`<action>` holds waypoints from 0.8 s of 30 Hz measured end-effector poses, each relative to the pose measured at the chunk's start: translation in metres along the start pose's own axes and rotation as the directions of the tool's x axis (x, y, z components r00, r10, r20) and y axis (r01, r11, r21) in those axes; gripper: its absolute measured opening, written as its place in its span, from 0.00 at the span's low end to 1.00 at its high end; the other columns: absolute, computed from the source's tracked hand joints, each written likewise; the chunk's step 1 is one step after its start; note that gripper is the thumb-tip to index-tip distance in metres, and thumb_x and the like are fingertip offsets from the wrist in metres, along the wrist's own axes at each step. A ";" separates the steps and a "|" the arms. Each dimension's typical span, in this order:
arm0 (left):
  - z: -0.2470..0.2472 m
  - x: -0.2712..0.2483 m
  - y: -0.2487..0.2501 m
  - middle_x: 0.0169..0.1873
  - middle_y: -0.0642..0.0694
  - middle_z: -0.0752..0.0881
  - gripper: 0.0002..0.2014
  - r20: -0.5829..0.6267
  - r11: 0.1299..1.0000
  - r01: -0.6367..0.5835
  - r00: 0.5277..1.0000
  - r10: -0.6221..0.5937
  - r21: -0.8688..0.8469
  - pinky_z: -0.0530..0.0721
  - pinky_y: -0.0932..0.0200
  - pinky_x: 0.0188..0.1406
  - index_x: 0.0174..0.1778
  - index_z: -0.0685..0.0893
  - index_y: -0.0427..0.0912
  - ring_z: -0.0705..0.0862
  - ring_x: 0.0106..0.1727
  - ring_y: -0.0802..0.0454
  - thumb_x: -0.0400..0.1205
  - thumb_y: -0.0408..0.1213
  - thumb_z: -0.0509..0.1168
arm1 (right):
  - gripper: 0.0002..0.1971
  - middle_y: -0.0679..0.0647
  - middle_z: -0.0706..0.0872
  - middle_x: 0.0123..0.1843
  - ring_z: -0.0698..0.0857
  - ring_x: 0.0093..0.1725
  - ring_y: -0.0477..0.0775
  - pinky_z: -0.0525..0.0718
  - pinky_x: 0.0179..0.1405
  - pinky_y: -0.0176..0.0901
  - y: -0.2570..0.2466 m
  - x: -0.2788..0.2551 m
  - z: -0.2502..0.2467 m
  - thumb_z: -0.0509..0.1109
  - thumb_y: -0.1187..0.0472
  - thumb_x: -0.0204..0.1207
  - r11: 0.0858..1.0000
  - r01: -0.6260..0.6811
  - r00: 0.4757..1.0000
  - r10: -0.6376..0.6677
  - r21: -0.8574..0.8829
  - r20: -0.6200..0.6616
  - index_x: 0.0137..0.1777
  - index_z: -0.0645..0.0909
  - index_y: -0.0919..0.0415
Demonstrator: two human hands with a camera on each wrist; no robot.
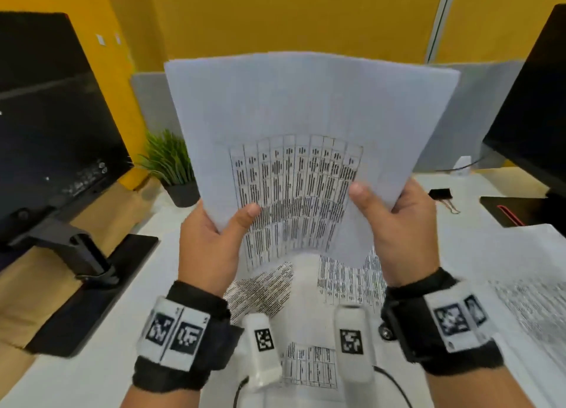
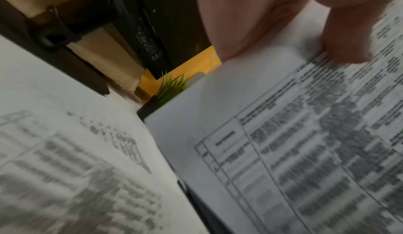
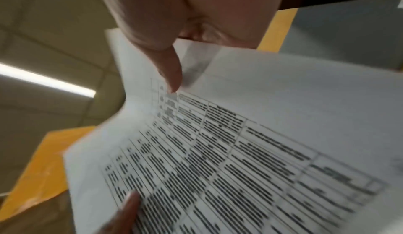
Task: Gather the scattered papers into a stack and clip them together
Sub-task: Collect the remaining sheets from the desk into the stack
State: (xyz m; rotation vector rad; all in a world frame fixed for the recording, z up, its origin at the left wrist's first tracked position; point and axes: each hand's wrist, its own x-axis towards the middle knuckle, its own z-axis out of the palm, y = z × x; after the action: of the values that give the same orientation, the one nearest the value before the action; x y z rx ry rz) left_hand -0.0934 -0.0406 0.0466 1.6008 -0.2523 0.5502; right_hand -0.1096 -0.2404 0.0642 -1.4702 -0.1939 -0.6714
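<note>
I hold a bundle of white papers (image 1: 309,125) with printed tables upright above the desk. My left hand (image 1: 214,233) grips its lower left edge, thumb on the front sheet. My right hand (image 1: 395,220) grips the lower right edge the same way. The left wrist view shows the left hand (image 2: 272,19) pinching the papers (image 2: 283,143); the right wrist view shows the right hand (image 3: 165,31) with its thumb on the papers (image 3: 240,134). More printed sheets (image 1: 266,291) lie on the desk below, and another sheet (image 1: 520,272) lies at the right. A black binder clip (image 1: 441,194) sits on the desk, right of my right hand.
A black monitor (image 1: 52,125) on its stand fills the left; a second monitor (image 1: 533,113) stands at the right. A small potted plant (image 1: 171,168) sits behind the papers at the left. A yellow wall and grey divider close off the back.
</note>
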 end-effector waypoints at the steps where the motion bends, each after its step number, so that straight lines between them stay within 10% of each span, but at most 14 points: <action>1: 0.002 -0.006 -0.007 0.40 0.69 0.89 0.13 -0.028 1.000 0.023 0.999 -0.023 -0.002 0.81 0.75 0.45 0.49 0.83 0.56 0.86 0.47 0.72 0.69 0.46 0.71 | 0.12 0.42 0.91 0.49 0.89 0.53 0.45 0.87 0.53 0.44 0.013 -0.006 -0.001 0.73 0.64 0.73 0.998 -0.064 0.998 0.064 -0.003 -0.013 0.52 0.84 0.48; 6: 0.010 -0.037 -0.040 0.46 0.64 0.85 0.10 -0.033 0.978 0.202 0.979 -0.201 0.045 0.77 0.70 0.44 0.48 0.80 0.61 0.83 0.49 0.72 0.76 0.40 0.69 | 0.12 0.49 0.88 0.56 0.86 0.58 0.53 0.83 0.61 0.63 0.060 -0.034 0.002 0.67 0.62 0.79 0.928 -0.349 0.936 0.351 -0.131 -0.008 0.60 0.81 0.47; 13: 0.001 -0.020 -0.044 0.45 0.66 0.84 0.13 -0.107 0.987 0.151 0.984 -0.144 0.060 0.77 0.83 0.40 0.47 0.81 0.61 0.83 0.44 0.79 0.78 0.34 0.69 | 0.17 0.49 0.86 0.60 0.84 0.61 0.52 0.83 0.61 0.52 0.049 -0.020 0.009 0.65 0.61 0.80 0.929 -0.327 0.942 0.334 -0.173 0.017 0.68 0.76 0.54; 18: -0.003 -0.030 -0.069 0.42 0.57 0.86 0.06 -0.168 0.933 0.343 0.931 -0.323 0.107 0.81 0.56 0.54 0.48 0.83 0.54 0.86 0.49 0.54 0.78 0.38 0.69 | 0.15 0.49 0.84 0.59 0.84 0.60 0.53 0.83 0.61 0.53 0.066 -0.027 0.007 0.63 0.65 0.81 0.813 -0.499 0.821 0.554 -0.300 0.134 0.64 0.74 0.51; 22: -0.033 -0.015 -0.065 0.45 0.45 0.85 0.10 -0.318 0.930 0.324 0.912 -0.259 0.174 0.76 0.56 0.51 0.55 0.85 0.40 0.84 0.51 0.46 0.79 0.36 0.69 | 0.19 0.54 0.82 0.60 0.82 0.46 0.50 0.80 0.38 0.37 0.084 0.025 -0.007 0.60 0.73 0.78 0.775 -0.425 0.815 0.553 -0.468 0.176 0.66 0.73 0.56; 24: -0.059 -0.010 -0.064 0.48 0.45 0.85 0.14 -0.375 0.919 0.327 0.898 -0.230 0.221 0.78 0.53 0.52 0.59 0.85 0.35 0.84 0.51 0.46 0.80 0.38 0.68 | 0.23 0.57 0.77 0.69 0.81 0.55 0.53 0.82 0.48 0.43 0.101 0.055 -0.014 0.65 0.67 0.77 0.598 -0.271 0.797 0.579 -0.755 0.172 0.72 0.70 0.55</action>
State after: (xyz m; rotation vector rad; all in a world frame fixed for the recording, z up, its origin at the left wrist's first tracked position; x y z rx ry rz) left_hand -0.0833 0.0230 -0.0125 1.7405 0.3319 0.6465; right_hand -0.0159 -0.2749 0.0052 -2.3011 0.1448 0.0213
